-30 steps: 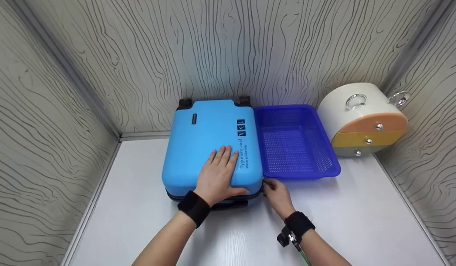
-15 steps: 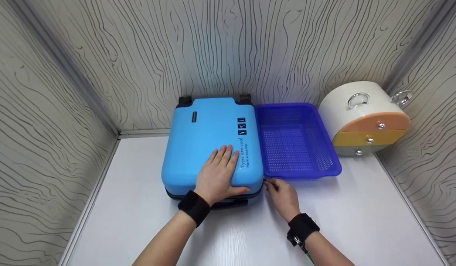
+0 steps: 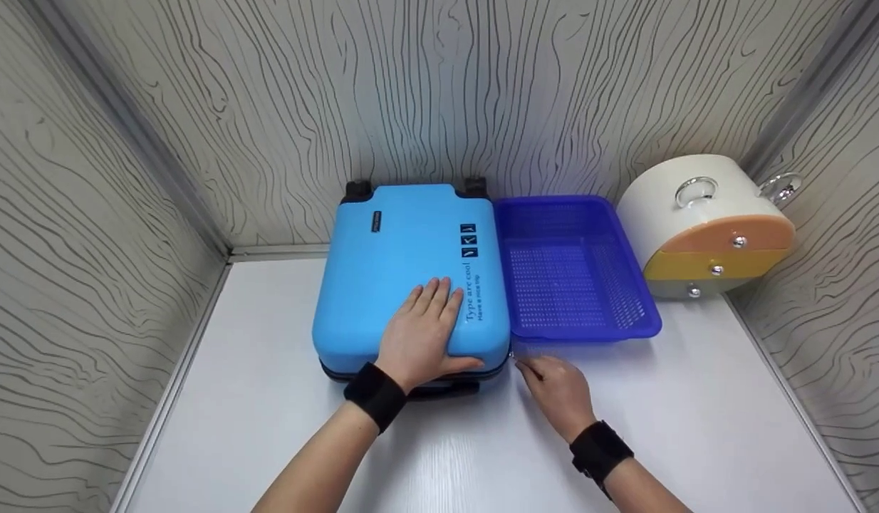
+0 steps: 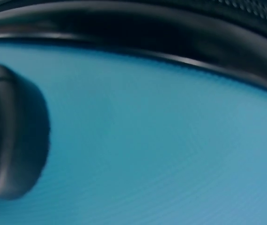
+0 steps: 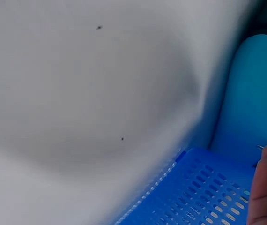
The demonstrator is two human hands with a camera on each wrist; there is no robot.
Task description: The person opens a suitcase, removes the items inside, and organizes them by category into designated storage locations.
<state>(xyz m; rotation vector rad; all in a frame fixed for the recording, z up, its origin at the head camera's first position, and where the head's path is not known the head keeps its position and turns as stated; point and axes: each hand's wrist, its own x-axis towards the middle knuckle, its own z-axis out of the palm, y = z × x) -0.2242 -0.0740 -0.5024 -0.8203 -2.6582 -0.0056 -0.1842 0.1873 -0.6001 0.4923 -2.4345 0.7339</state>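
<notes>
Fingers (image 3: 432,299) of my left hand (image 3: 422,338) lie flat on the blue suitcase (image 3: 404,263). My right hand (image 3: 557,392) pinches its zipper pull (image 3: 512,356), beside the basket (image 3: 575,271).

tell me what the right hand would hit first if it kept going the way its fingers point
Probably the near right corner of the blue suitcase: the right hand points up-left at its zipper seam, close by. The blue basket sits just beyond; depth is unclear.

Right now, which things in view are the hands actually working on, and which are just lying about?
In hand:
- light blue hard-shell suitcase, left hand pressing flat on its lid
- right hand at its near right corner

Lying about:
- dark blue perforated plastic basket
- round cream drawer box
- white table
</notes>
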